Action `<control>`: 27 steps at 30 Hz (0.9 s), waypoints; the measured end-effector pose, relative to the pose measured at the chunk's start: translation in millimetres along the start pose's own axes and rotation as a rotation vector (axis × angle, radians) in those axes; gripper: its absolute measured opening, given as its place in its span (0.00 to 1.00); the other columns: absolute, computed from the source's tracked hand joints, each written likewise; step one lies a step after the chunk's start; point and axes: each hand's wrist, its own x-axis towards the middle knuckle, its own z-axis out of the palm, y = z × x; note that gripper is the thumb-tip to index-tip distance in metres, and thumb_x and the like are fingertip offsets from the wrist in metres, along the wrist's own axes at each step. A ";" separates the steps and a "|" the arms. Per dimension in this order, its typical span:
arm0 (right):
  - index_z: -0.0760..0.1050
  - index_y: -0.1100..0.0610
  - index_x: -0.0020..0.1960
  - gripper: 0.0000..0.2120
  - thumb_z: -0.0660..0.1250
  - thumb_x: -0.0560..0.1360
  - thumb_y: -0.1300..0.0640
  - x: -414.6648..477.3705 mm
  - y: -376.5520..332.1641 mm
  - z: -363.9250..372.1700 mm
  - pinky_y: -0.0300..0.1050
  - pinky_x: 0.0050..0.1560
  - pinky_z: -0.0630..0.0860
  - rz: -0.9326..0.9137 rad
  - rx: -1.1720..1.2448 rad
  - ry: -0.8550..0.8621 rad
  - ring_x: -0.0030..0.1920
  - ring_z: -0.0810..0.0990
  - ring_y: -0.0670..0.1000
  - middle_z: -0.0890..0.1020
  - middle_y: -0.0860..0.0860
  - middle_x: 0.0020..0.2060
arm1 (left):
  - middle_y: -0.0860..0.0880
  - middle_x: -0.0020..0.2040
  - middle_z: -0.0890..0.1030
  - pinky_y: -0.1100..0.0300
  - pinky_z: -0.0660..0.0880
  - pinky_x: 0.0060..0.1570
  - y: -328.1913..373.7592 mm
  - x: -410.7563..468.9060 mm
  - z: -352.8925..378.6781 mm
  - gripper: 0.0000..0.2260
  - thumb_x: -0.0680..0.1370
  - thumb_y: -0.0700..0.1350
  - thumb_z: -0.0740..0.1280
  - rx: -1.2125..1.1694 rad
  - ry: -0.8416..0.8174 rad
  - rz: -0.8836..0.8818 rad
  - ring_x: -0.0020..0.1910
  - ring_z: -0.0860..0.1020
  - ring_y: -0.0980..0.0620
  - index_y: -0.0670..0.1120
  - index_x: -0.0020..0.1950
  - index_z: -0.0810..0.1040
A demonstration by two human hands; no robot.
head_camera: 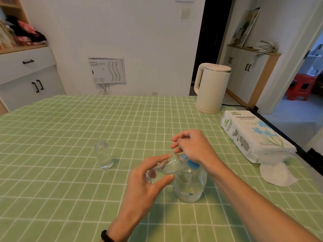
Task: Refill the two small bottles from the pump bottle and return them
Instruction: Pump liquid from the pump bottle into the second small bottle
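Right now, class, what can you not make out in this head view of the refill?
All in the head view:
1. Pump head of the pump bottle: mostly under the right hand.
2. Mouth of the held bottle: behind the same hand.
3. Fill in the held bottle: clear, partly covered by fingers of the left hand.
4. Top of the standing bottle: too blurred.

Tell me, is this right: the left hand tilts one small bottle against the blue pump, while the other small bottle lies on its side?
No. The head view shows the other small bottle standing upright on the tablecloth. The left hand does tilt one small bottle against the blue pump.
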 end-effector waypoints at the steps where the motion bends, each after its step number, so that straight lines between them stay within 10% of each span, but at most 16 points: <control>1: 0.83 0.54 0.48 0.13 0.61 0.80 0.65 0.0 -0.3 -0.2 0.31 0.32 0.76 -0.003 0.001 0.004 0.36 0.87 0.44 0.88 0.49 0.40 | 0.56 0.57 0.87 0.39 0.79 0.59 -0.4 0.0 -0.1 0.23 0.73 0.41 0.82 0.004 0.000 0.000 0.55 0.84 0.45 0.61 0.62 0.85; 27: 0.83 0.54 0.47 0.14 0.60 0.80 0.66 -0.6 -1.7 -0.1 0.36 0.37 0.80 -0.009 -0.006 0.025 0.38 0.88 0.46 0.88 0.49 0.40 | 0.55 0.57 0.87 0.38 0.79 0.60 -1.3 0.8 0.5 0.21 0.71 0.46 0.81 -0.027 0.001 -0.003 0.56 0.83 0.40 0.62 0.62 0.85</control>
